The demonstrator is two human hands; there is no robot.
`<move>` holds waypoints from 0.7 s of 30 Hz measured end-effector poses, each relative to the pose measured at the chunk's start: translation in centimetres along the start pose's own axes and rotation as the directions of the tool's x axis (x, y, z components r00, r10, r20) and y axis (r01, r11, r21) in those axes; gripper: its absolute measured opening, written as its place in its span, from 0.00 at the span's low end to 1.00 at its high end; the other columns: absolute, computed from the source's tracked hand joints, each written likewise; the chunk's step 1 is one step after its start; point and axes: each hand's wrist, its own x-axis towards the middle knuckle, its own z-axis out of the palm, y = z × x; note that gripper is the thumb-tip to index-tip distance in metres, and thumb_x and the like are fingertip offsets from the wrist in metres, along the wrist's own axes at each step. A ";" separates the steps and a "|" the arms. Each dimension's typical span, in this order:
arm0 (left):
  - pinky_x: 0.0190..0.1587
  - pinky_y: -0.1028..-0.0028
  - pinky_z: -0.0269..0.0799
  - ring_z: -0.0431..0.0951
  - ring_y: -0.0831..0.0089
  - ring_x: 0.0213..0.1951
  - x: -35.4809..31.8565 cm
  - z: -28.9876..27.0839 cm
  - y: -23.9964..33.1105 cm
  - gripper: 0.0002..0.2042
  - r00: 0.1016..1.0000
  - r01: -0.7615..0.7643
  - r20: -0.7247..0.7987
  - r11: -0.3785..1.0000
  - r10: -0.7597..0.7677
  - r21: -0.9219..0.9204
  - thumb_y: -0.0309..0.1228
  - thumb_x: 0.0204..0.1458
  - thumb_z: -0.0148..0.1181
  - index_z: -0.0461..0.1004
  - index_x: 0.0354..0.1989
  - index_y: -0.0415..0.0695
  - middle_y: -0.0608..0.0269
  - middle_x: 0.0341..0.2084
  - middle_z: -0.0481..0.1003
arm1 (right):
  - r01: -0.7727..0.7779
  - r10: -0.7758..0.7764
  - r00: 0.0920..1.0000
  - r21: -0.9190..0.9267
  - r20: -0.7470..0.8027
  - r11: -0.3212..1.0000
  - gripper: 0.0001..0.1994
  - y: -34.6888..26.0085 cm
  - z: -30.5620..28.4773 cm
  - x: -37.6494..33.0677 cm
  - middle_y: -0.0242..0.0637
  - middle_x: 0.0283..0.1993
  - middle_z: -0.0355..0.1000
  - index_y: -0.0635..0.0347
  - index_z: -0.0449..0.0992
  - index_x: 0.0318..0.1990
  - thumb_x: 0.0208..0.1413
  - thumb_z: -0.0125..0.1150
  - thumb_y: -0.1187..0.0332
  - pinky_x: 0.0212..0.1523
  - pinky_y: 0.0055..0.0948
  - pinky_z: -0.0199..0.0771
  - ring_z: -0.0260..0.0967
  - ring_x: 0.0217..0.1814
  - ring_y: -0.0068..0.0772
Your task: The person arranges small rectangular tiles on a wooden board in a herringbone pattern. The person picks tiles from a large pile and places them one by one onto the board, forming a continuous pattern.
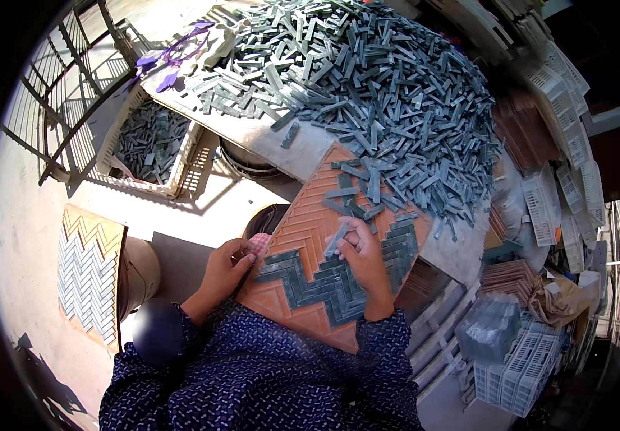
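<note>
An orange herringbone mould board (302,194) lies tilted across my lap and the edge of the table. Dark green stone strips (317,291) fill a zigzag band of its slots; the upper left slots show bare orange. My right hand (361,255) is above the board, closed on a pale grey-green stone strip (336,241) between thumb and fingers. Several loose strips (349,192) lie on the board's upper part. At the board's left edge, my left hand (225,271) is closed, its fingertips pinching a pink checked cloth (259,244).
A large heap of stone strips (374,79) covers the table (252,136). Left of it stands a crate of strips (148,144). A filled herringbone board (88,276) leans against a bucket (141,269). Plastic baskets (518,373) and stacked boards (507,280) crowd the right.
</note>
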 end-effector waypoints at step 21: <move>0.33 0.72 0.72 0.77 0.66 0.29 -1.7 0.5 1.5 0.07 0.954 -0.296 -0.011 0.948 0.299 0.115 0.19 0.46 0.57 0.75 0.35 0.40 0.56 0.29 0.75 | 0.210 -0.211 0.976 -0.484 0.052 0.849 0.10 0.5 4.4 0.0 0.42 0.28 0.69 0.64 0.71 0.33 0.44 0.65 0.73 0.31 0.34 0.70 0.71 0.29 0.40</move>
